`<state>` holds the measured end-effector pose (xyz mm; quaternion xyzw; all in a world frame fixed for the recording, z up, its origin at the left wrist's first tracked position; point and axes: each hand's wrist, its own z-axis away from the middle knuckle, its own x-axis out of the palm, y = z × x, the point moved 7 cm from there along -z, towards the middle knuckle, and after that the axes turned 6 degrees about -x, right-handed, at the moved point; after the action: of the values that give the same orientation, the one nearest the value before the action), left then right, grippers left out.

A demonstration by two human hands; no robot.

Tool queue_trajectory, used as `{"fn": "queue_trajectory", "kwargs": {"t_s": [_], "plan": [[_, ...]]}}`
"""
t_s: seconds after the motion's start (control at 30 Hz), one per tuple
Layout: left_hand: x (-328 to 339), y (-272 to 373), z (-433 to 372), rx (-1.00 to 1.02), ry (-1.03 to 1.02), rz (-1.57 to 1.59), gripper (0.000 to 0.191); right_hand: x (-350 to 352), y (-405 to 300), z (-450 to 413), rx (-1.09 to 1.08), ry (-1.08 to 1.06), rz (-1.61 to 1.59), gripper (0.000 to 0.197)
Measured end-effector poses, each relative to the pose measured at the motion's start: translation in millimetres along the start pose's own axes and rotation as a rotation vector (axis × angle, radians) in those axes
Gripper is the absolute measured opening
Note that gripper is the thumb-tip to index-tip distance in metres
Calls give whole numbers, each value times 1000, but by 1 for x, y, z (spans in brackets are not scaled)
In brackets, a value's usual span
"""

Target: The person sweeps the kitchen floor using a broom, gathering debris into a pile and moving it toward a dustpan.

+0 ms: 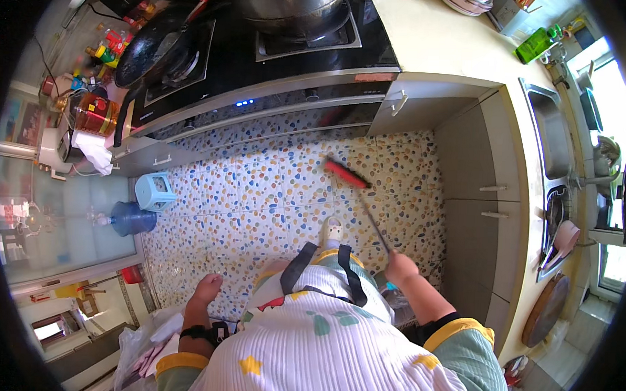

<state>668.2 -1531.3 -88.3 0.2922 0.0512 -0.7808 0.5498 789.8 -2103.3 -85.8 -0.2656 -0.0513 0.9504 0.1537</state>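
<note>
My right hand (401, 267) grips the dark, thin handle of a broom (348, 175) with a red head and black bristles. The broom slants away from me, its head slightly blurred, at the pebble-patterned tile floor (256, 193) ahead of my foot. My left hand (206, 289) hangs at my side over the floor, fingers curled in and holding nothing that I can see. Between the hands, one of my feet shows in a cream clog (333, 231).
A gas stove (317, 66) carries a wok (150, 50) and a large steel pot (293, 11). Left stand a light-blue plastic stool (155, 191) and a blue water jug (132, 219). Grey cabinets (467, 232) and a counter with a sink (553, 136) line the right. Plastic bags (142, 344) lie behind left.
</note>
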Motion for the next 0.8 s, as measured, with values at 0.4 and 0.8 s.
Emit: {"fn": "queue_trajectory", "kwargs": {"t_s": [0.4, 0.8], "plan": [[-34, -15, -6, 238, 59, 57, 27, 17, -59, 37, -205, 108, -110, 29], [13, -276, -47, 387, -112, -259, 31, 119, -66, -21, -471, -156, 1209, 12]]}}
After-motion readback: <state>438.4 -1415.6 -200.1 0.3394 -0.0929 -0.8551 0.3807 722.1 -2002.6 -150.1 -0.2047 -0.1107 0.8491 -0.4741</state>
